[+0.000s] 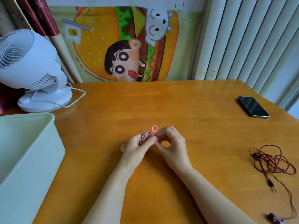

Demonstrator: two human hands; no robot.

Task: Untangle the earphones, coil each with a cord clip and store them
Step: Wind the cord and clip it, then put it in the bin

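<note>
On the orange wooden table (186, 101), a pale green plastic bin (32, 143) waits at nine o'clock; loose dark-red wired earphones (273, 160) lie at four. At centre the left hand (135, 147) curls its grip round the coiled pink earphone cord (145, 136), the right hand (173, 143) pinching its pink loop clip (154, 128). Next, I'd judge: cinch it, then bin it.

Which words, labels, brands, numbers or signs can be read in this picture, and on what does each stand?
None can be read.
Cartoon burger cloth: pictures only, no letters.
Phone: screen dark, no brand showing.
White fan: no label showing.
Pale green bin: no label showing.
Red earphones: any marking too small to tell.
</note>
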